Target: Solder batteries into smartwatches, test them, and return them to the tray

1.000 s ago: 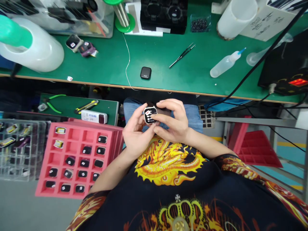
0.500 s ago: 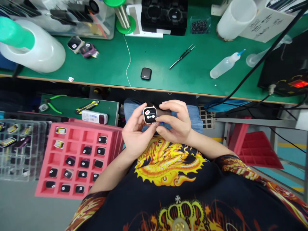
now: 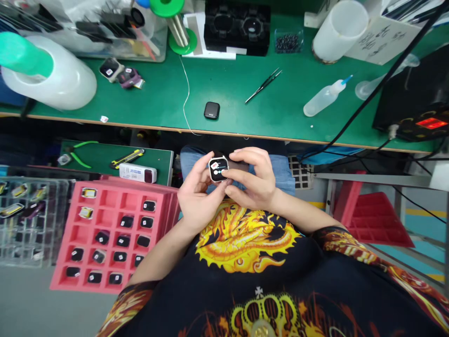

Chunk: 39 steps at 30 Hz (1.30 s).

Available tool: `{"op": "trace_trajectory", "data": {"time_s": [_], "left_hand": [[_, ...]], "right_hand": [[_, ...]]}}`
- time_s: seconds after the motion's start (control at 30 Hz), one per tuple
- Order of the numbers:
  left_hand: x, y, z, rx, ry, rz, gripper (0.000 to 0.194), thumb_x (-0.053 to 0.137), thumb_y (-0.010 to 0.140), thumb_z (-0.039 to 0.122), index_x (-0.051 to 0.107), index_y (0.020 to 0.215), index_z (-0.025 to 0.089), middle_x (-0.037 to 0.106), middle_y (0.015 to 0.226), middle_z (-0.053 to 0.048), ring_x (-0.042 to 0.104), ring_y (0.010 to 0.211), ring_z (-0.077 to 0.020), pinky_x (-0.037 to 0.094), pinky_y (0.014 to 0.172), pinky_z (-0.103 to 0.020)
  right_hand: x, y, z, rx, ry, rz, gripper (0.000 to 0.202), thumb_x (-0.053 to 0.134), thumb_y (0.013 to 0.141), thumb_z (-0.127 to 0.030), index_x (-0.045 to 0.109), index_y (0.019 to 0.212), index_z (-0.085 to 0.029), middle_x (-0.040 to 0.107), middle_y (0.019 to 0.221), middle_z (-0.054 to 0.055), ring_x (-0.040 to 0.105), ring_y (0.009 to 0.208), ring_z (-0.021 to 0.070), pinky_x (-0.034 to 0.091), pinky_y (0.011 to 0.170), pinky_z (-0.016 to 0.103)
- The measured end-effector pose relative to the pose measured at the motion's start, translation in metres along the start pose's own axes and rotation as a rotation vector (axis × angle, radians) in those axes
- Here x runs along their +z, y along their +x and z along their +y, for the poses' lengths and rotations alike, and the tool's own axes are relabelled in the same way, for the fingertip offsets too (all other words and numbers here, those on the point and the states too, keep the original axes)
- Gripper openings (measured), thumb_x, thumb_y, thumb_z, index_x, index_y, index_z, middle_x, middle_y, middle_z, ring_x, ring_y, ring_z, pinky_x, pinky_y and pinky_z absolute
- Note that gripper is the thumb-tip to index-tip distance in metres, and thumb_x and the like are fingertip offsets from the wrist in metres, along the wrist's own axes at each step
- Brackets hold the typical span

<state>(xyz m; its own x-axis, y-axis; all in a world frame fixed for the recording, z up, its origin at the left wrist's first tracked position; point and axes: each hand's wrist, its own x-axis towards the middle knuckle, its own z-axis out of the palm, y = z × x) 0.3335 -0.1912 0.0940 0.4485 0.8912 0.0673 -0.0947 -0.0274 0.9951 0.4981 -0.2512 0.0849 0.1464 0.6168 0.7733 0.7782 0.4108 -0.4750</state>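
My left hand (image 3: 200,193) is closed around a smartwatch (image 3: 214,165) with a pale case, gripping it by the edges between thumb and fingers. Its lit screen faces up and carries a small white and red sticker. The index fingertip of my right hand (image 3: 254,180) touches the lower right of the screen. The other right-hand fingers are apart and curved beside the watch, with the thumb close to its lower edge. Beyond my hands, a black square watch-like piece (image 3: 212,110) lies on the green bench (image 3: 147,103).
Tweezers (image 3: 263,86), a squeeze bottle (image 3: 324,98), a solder spool (image 3: 178,30) and two watches (image 3: 121,75) are on the bench. To the left, a pink foam tray (image 3: 80,234) holds several watch pieces. A cutter knife (image 3: 128,158) lies nearby. A cable (image 3: 368,100) hangs at right.
My right index finger has moved slightly left and farther onto the watch screen. My left hand still holds the watch in the same place. The camera view has shifted slightly.
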Motion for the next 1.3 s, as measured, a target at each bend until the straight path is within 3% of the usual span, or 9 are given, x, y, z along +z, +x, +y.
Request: {"op": "trace_trajectory", "data": {"time_s": [0.33, 0.9, 1.3], "left_hand": [[0.0003, -0.0010, -0.0022, 0.005, -0.010, -0.003, 0.075, 0.101, 0.078, 0.024, 0.071, 0.147, 0.033, 0.083, 0.109, 0.000, 0.078, 0.092, -0.0122, 0.063, 0.085, -0.018], [-0.0020, -0.0024, -0.0043, 0.006, 0.011, -0.002, 0.074, 0.101, 0.080, 0.030, 0.070, 0.148, 0.031, 0.082, 0.110, -0.002, 0.079, 0.093, -0.0144, 0.065, 0.085, -0.021], [-0.0029, -0.0023, -0.0046, 0.015, 0.008, -0.009, 0.075, 0.101, 0.080, 0.029, 0.070, 0.148, 0.032, 0.082, 0.111, -0.002, 0.079, 0.094, -0.0144, 0.064, 0.086, -0.021]], "right_hand": [[0.0005, -0.0015, 0.0001, 0.002, -0.001, -0.003, 0.025, 0.068, 0.102, -0.046, 0.073, 0.118, -0.027, 0.068, 0.130, 0.010, 0.069, 0.121, 0.0278, 0.062, 0.099, 0.052], [0.0027, -0.0020, 0.0001, -0.015, 0.018, 0.017, 0.028, 0.070, 0.101, -0.043, 0.072, 0.119, -0.022, 0.069, 0.128, 0.012, 0.068, 0.121, 0.0281, 0.062, 0.101, 0.052], [0.0032, -0.0031, -0.0009, -0.012, 0.013, 0.014, 0.028, 0.070, 0.100, -0.043, 0.070, 0.123, -0.026, 0.069, 0.129, 0.010, 0.069, 0.121, 0.0280, 0.062, 0.100, 0.052]]}}
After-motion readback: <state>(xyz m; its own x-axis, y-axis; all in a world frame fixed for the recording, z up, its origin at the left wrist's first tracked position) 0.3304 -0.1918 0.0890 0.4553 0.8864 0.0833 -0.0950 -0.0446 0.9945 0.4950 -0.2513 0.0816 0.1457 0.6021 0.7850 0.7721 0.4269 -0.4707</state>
